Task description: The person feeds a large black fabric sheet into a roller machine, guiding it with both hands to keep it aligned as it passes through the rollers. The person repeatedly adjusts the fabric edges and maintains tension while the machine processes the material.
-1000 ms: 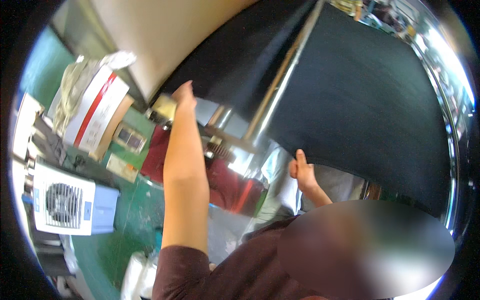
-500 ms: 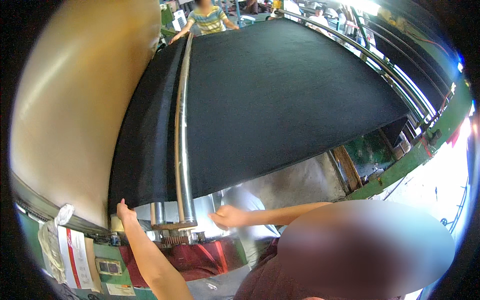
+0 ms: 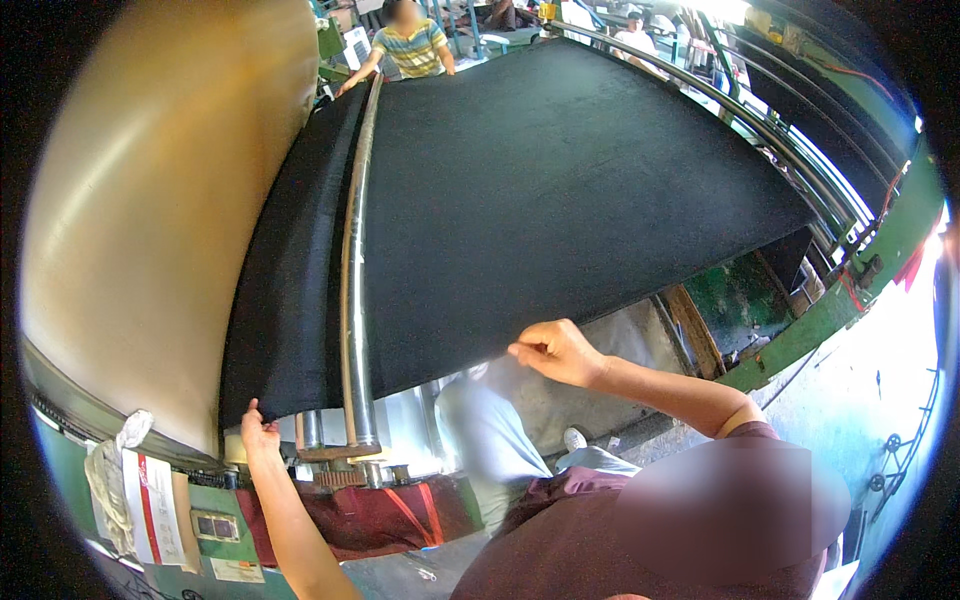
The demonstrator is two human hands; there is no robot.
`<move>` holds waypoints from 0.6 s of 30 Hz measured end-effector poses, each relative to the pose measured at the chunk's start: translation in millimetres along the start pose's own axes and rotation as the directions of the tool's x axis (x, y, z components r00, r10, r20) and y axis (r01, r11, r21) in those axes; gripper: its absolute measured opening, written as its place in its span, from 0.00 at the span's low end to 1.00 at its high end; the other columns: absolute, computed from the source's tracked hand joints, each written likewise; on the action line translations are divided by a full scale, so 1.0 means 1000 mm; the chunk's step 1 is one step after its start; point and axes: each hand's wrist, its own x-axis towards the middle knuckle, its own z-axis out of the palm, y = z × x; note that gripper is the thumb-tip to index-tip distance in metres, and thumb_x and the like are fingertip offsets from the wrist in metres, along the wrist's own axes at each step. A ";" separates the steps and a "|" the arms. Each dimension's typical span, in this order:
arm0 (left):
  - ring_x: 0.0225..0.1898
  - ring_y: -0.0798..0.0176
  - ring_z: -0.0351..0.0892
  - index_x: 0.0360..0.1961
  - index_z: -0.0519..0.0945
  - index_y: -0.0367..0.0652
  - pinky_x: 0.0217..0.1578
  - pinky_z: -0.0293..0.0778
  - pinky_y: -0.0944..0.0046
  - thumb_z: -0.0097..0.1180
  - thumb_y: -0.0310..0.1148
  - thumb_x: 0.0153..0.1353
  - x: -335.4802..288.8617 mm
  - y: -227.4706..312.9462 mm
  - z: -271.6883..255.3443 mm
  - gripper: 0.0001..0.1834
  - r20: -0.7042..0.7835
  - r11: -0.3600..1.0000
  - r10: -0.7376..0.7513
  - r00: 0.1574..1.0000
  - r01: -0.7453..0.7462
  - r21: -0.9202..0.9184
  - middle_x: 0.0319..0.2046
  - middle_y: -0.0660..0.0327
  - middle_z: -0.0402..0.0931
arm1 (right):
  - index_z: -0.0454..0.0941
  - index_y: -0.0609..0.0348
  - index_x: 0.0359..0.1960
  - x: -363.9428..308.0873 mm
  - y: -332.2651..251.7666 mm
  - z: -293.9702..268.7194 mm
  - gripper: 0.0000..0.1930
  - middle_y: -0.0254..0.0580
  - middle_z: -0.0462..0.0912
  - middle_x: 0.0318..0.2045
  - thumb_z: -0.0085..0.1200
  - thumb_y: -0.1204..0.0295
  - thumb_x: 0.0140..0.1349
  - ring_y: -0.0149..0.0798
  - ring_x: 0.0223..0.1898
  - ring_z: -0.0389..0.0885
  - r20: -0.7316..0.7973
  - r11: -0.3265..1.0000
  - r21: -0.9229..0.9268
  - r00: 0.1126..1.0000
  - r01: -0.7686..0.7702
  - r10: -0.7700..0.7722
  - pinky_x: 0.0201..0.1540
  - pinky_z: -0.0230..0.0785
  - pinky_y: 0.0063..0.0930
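A wide black fabric sheet (image 3: pixel 560 200) stretches over a long shiny metal roller (image 3: pixel 357 260) and on toward a large tan drum at left. At the sheet's near left edge, my left hand (image 3: pixel 260 432) pinches the fabric beside the drum, thumb upward. My right hand (image 3: pixel 562 352) has its fingers curled closed at the sheet's near edge, right of the roller. Whether it grips the fabric there is hidden by the fingers.
The tan drum (image 3: pixel 150 220) fills the left side. Across the sheet, a person in a striped shirt (image 3: pixel 412 50) has a hand by the fabric's far edge. Metal rails (image 3: pixel 740 110) and a green machine frame (image 3: pixel 810 335) run along the right. Dark red cloth (image 3: pixel 350 520) hangs below the roller.
My right hand has moved right and away from me, from beside the roller's near end to the sheet's near edge. My left hand stays at the fabric edge, nearly still.
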 end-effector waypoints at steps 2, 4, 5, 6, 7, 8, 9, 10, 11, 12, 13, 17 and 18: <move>0.23 0.69 0.64 0.36 0.77 0.58 0.22 0.64 0.69 0.38 0.27 0.50 0.024 0.007 -0.029 0.18 -0.011 0.999 0.018 1.000 -0.018 0.029 0.29 0.65 0.71 | 0.72 0.62 0.18 -0.001 0.001 -0.008 0.11 0.50 0.71 0.17 0.53 0.68 0.53 0.51 0.20 0.71 -0.094 0.997 -0.050 0.994 0.051 -0.056 0.21 0.62 0.38; 0.24 0.68 0.64 0.36 0.78 0.60 0.24 0.63 0.70 0.37 0.28 0.54 0.029 0.007 -0.024 0.17 -0.174 0.999 0.009 0.985 -0.003 0.034 0.30 0.66 0.71 | 0.75 0.60 0.20 -0.005 0.013 -0.020 0.08 0.46 0.75 0.20 0.55 0.69 0.51 0.47 0.23 0.74 -0.107 0.989 -0.148 0.994 0.008 -0.024 0.23 0.65 0.34; 0.27 0.67 0.64 0.37 0.78 0.60 0.25 0.62 0.69 0.37 0.31 0.57 0.019 0.004 -0.002 0.15 -0.267 1.000 -0.011 0.964 0.014 0.010 0.33 0.66 0.71 | 0.75 0.61 0.21 -0.010 0.023 -0.027 0.08 0.46 0.75 0.22 0.56 0.70 0.50 0.47 0.24 0.75 -0.137 0.988 -0.155 0.991 -0.007 -0.015 0.24 0.66 0.34; 0.31 0.65 0.67 0.37 0.78 0.56 0.26 0.64 0.67 0.39 0.35 0.59 0.025 0.005 -0.011 0.13 -0.259 1.000 0.019 0.966 -0.015 0.015 0.36 0.65 0.71 | 0.76 0.62 0.22 -0.011 0.029 -0.032 0.07 0.46 0.76 0.23 0.57 0.70 0.49 0.46 0.26 0.76 -0.159 0.989 -0.147 0.987 0.002 -0.026 0.25 0.67 0.33; 0.34 0.63 0.69 0.38 0.77 0.53 0.28 0.66 0.66 0.40 0.35 0.59 0.032 0.006 -0.021 0.12 -0.302 1.000 0.010 0.953 -0.012 -0.004 0.38 0.64 0.72 | 0.76 0.62 0.23 -0.015 0.035 -0.036 0.08 0.46 0.76 0.25 0.58 0.70 0.48 0.46 0.27 0.76 -0.194 0.980 -0.198 0.980 0.000 -0.039 0.27 0.68 0.33; 0.37 0.62 0.71 0.39 0.77 0.50 0.30 0.68 0.65 0.42 0.34 0.58 0.034 0.007 -0.015 0.12 -0.340 1.000 -0.006 0.940 -0.001 -0.022 0.40 0.63 0.73 | 0.76 0.63 0.24 -0.019 0.042 -0.041 0.08 0.46 0.77 0.26 0.59 0.71 0.47 0.46 0.29 0.76 -0.227 0.967 -0.254 0.973 -0.011 -0.049 0.29 0.69 0.33; 0.38 0.60 0.72 0.40 0.76 0.48 0.32 0.69 0.64 0.43 0.33 0.57 0.038 0.007 -0.020 0.12 -0.319 0.999 0.007 0.948 -0.023 -0.047 0.41 0.62 0.73 | 0.76 0.63 0.24 -0.023 0.048 -0.047 0.08 0.47 0.78 0.28 0.59 0.71 0.46 0.47 0.32 0.77 -0.225 0.959 -0.282 0.971 0.011 -0.077 0.33 0.70 0.32; 0.39 0.59 0.73 0.42 0.76 0.46 0.35 0.70 0.64 0.45 0.32 0.56 0.047 0.007 -0.029 0.13 -0.301 0.996 0.026 0.953 -0.051 -0.074 0.42 0.61 0.74 | 0.76 0.64 0.25 -0.028 0.056 -0.052 0.09 0.47 0.78 0.32 0.60 0.70 0.46 0.47 0.36 0.76 -0.212 0.934 -0.358 0.974 0.001 -0.083 0.38 0.69 0.33; 0.40 0.59 0.73 0.43 0.75 0.45 0.37 0.71 0.64 0.46 0.30 0.55 0.056 0.011 -0.046 0.14 -0.066 0.993 0.023 0.998 -0.030 -0.115 0.42 0.61 0.74 | 0.76 0.63 0.28 -0.029 0.062 -0.053 0.11 0.48 0.77 0.34 0.61 0.69 0.45 0.48 0.38 0.75 -0.196 0.924 -0.383 0.977 0.005 -0.087 0.41 0.68 0.34; 0.40 0.58 0.73 0.44 0.74 0.44 0.39 0.71 0.64 0.48 0.29 0.53 0.062 0.018 -0.067 0.15 0.166 0.991 0.026 0.986 -0.004 -0.132 0.42 0.60 0.73 | 0.76 0.63 0.30 -0.028 0.069 -0.054 0.13 0.48 0.76 0.37 0.61 0.68 0.45 0.48 0.41 0.74 -0.177 0.915 -0.404 0.980 0.016 -0.095 0.43 0.67 0.35; 0.39 0.59 0.73 0.44 0.73 0.43 0.38 0.72 0.64 0.48 0.28 0.52 0.033 -0.006 0.003 0.16 0.293 0.999 -0.043 0.955 0.039 0.019 0.40 0.59 0.74 | 0.75 0.63 0.33 -0.046 0.089 -0.066 0.16 0.48 0.75 0.40 0.62 0.67 0.44 0.49 0.43 0.73 -0.175 0.871 -0.488 0.984 -0.057 -0.033 0.45 0.66 0.37; 0.34 0.59 0.73 0.40 0.73 0.42 0.34 0.73 0.62 0.43 0.21 0.42 -0.041 0.005 0.048 0.20 0.317 0.998 -0.007 0.948 -0.014 0.064 0.31 0.58 0.73 | 0.71 0.60 0.43 -0.073 0.121 -0.082 0.25 0.47 0.69 0.49 0.63 0.66 0.41 0.49 0.52 0.66 -0.065 0.781 -0.608 0.990 -0.139 0.125 0.54 0.58 0.39; 0.34 0.59 0.73 0.39 0.74 0.42 0.34 0.73 0.61 0.41 0.20 0.40 -0.034 0.007 0.034 0.21 0.238 0.999 0.002 0.971 -0.014 0.049 0.31 0.59 0.73 | 0.71 0.60 0.44 -0.073 0.120 -0.086 0.25 0.46 0.69 0.49 0.62 0.67 0.41 0.48 0.52 0.66 -0.040 0.757 -0.642 0.992 -0.119 0.122 0.54 0.58 0.38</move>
